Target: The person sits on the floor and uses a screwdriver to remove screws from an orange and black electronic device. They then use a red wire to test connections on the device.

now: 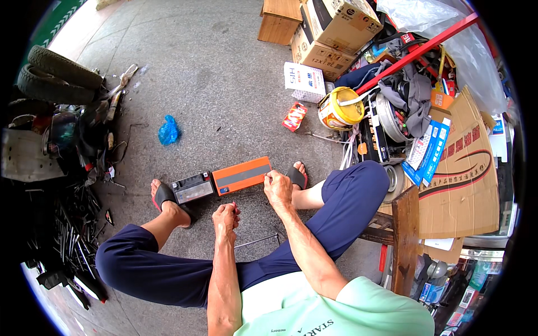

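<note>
An orange block-shaped battery (241, 175) with a grey strip lies on the concrete floor, end to end with a black battery (192, 188), between my sandalled feet. My right hand (278, 189) is pinched at the orange battery's right end; what its fingertips hold is too small to make out. My left hand (226, 218) is closed on a small red object (235, 208), nearer my body, below the orange battery. A thin metal rod (258, 239) lies on the floor between my legs.
Old tyres (59, 73) and dark scrap (78, 246) line the left. A blue plastic bag (168, 131) lies ahead. Stacked cartons (330, 39), a yellow bucket (342, 109), flattened cardboard (459, 201) and clutter fill the right, beside a wooden stool (405, 235).
</note>
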Tool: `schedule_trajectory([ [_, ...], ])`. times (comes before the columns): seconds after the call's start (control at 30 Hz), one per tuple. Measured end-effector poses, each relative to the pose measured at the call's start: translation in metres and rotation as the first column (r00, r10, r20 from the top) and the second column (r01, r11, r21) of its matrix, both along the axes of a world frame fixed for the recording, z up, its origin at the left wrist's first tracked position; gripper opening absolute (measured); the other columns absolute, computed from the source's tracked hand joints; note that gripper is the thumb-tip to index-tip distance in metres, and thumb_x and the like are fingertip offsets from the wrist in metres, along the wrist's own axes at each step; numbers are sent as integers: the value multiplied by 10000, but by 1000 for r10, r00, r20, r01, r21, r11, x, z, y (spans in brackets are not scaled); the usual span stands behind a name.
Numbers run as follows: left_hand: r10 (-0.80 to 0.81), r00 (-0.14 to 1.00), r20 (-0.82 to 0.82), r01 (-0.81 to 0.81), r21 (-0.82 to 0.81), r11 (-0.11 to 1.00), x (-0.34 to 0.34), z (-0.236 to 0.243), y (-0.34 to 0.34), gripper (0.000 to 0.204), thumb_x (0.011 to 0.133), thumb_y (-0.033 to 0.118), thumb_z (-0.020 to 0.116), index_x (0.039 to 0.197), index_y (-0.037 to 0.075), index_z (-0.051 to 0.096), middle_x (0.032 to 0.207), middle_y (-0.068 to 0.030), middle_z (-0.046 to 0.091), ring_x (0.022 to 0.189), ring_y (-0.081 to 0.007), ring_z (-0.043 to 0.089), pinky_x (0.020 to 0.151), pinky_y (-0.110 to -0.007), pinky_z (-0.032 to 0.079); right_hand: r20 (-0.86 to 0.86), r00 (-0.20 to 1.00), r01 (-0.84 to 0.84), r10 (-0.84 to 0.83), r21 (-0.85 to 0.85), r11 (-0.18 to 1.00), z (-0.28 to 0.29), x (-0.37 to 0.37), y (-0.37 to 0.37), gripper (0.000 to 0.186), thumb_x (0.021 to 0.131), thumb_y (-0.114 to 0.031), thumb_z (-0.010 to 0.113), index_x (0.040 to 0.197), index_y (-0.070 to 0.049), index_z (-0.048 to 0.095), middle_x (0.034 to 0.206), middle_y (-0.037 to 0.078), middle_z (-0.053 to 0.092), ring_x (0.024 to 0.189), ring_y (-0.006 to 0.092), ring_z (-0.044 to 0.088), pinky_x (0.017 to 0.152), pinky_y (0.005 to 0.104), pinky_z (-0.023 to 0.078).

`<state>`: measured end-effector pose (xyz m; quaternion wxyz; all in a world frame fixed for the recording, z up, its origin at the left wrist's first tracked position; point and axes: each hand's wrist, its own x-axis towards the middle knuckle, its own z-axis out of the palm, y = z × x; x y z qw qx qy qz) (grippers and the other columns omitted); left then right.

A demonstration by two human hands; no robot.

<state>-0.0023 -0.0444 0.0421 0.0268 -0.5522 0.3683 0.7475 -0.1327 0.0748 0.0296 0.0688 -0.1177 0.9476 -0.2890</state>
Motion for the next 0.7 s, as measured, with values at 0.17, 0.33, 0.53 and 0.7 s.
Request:
schedule_trajectory([
  [0.17,0,1000,-13,0,1,1000,1,1,-1,103,817,154,566,799,56,593,657,-38,565,519,-97,506,404,-179,372,-66,998,-7,5,-35,999,-4,1,-1,121,824,-130,580,872,-33,635,811,167,647,782,339,628,693,430,505],
  [0.33,-7,1000,-10,7,1,1000,0,0,0,101,821,153,572,789,59,589,647,-25,555,501,-84,484,392,-175,346,-96,993,-69,69,5,998,-1,2,-1,135,817,-122,581,901,-41,649,827,158,648,798,332,627,691,418,506],
  [0.53,-23,989,-144,21,-12,1000,-2,7,-3,192,854,247,644,854,57,618,637,25,522,478,-43,442,365,-168,278,94,992,-52,83,-297,954,27,23,-18,110,780,-88,652,868,-22,664,749,111,675,670,186,657,604,308,511],
  [0.7,66,956,-286,-46,75,996,-2,11,-1,182,847,198,663,954,50,652,681,20,561,523,-52,478,377,-156,278,170,957,-140,234,-439,888,44,53,-27,97,764,-84,666,849,-38,670,758,68,667,634,152,609,565,270,467],
])
